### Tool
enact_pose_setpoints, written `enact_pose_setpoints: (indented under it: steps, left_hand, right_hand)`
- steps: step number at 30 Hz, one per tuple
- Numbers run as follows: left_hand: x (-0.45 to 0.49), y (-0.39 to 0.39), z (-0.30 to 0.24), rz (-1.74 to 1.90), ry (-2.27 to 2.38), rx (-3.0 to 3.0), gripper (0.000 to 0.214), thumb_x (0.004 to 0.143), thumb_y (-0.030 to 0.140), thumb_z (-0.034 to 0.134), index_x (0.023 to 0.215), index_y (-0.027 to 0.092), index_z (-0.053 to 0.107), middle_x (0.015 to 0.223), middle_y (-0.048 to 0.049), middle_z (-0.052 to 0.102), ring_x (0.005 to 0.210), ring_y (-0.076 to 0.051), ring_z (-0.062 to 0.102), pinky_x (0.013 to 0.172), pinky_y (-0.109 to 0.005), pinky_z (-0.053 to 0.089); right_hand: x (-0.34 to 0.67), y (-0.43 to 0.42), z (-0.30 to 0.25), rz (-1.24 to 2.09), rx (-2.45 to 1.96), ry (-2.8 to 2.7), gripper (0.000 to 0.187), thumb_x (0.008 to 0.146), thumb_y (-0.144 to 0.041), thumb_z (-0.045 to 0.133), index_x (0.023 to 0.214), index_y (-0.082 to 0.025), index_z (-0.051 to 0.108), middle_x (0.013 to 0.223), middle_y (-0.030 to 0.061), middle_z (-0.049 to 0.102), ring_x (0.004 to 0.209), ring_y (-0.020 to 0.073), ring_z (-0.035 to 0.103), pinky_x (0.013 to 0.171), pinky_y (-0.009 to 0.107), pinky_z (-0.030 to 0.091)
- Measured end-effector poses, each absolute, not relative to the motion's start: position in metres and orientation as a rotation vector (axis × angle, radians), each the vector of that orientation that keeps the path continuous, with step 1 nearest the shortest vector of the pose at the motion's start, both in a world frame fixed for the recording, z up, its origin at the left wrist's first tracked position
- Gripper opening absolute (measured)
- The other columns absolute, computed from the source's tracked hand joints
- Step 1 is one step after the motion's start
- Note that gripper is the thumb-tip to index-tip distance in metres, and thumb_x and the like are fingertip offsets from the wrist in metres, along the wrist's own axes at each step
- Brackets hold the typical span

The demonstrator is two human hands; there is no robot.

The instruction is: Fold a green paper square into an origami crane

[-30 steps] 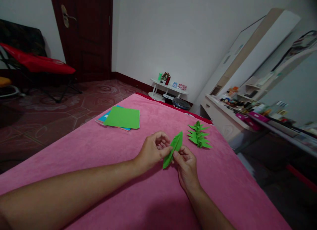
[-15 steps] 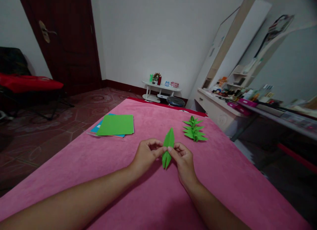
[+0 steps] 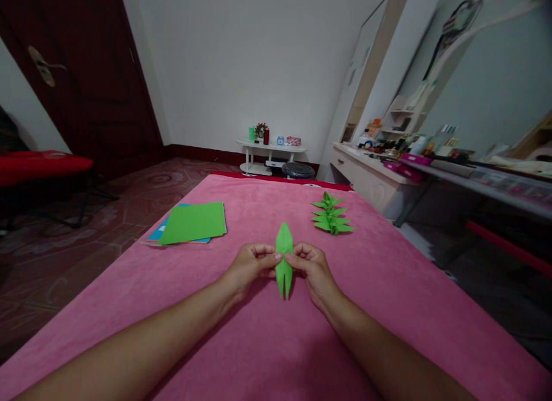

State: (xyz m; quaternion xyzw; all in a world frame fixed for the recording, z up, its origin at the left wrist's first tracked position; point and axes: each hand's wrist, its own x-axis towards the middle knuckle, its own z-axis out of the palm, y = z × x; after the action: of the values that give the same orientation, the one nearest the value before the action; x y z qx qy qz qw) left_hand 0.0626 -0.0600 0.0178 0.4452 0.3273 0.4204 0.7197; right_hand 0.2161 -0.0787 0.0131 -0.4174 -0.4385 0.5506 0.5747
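A folded piece of green paper (image 3: 284, 240), long and narrow with a rounded-pointed top and two split points at the bottom, is held upright over the pink cloth (image 3: 254, 332). My left hand (image 3: 253, 264) pinches its left edge at mid-height, thumb in front. On the opposite edge, my right hand (image 3: 311, 266) pinches it at the same level. The fingers behind the paper are partly hidden. Beyond my right hand lie several spiky green folded paper pieces (image 3: 332, 214) in a row.
A stack of coloured sheets (image 3: 194, 221), green on top and blue beneath, lies on the left of the cloth. Past the far edge stands a low white table (image 3: 276, 146) with small items. A cluttered dresser (image 3: 371, 168) runs along the right, and a red chair (image 3: 43, 166) stands at left.
The green paper has turned from a slight tilt to nearly straight, with its flat face toward me and its two lower points more visible. Both hands keep their pinch. The camera view has shifted slightly.
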Motion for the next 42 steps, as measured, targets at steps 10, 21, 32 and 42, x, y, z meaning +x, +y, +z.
enact_pose_setpoints:
  steps: [10,21,32,42]
  left_hand:
    - [0.060,-0.055,0.016,1.044,0.733,0.893,0.049,0.061,0.025,0.080,0.104,0.016,0.059,0.075,-0.0046,0.069,0.061,-0.014,0.065,0.059,-0.025,0.053]
    - [0.063,-0.058,0.020,1.140,0.763,1.031,0.032,0.058,0.026,0.081,0.084,0.010,0.071,0.067,-0.0049,0.069,0.056,-0.011,0.061,0.058,-0.023,0.049]
    - [0.060,-0.056,0.016,1.038,0.652,0.956,0.041,0.064,0.028,0.077,0.100,0.010,0.069,0.093,-0.0135,0.070,0.074,-0.016,0.064,0.072,-0.028,0.050]
    - [0.058,-0.062,0.034,0.961,0.853,1.141,0.033,0.066,0.042,0.072,0.059,0.012,0.063,0.043,0.0054,0.041,0.038,-0.003,0.031,0.040,-0.019,0.017]
  right_hand:
    - [0.215,-0.077,0.013,1.290,-0.978,-1.034,0.026,0.068,-0.033,0.072,0.082,-0.015,0.061,0.055,-0.0030,0.059,0.044,0.0084,0.049,0.046,0.019,0.035]
    - [0.216,-0.077,0.011,1.185,-0.951,-1.120,0.024,0.071,-0.031,0.070,0.089,-0.018,0.061,0.064,-0.0018,0.064,0.052,0.0115,0.059,0.050,0.021,0.042]
    - [0.215,-0.078,0.017,1.154,-0.963,-1.092,0.026,0.065,-0.027,0.072,0.090,-0.017,0.070,0.070,0.0019,0.067,0.057,0.0128,0.057,0.053,0.024,0.044]
    - [0.215,-0.082,0.026,0.996,-1.146,-1.169,0.036,0.073,-0.040,0.066,0.050,-0.017,0.051,0.043,-0.0061,0.042,0.038,0.0062,0.031,0.039,0.022,0.021]
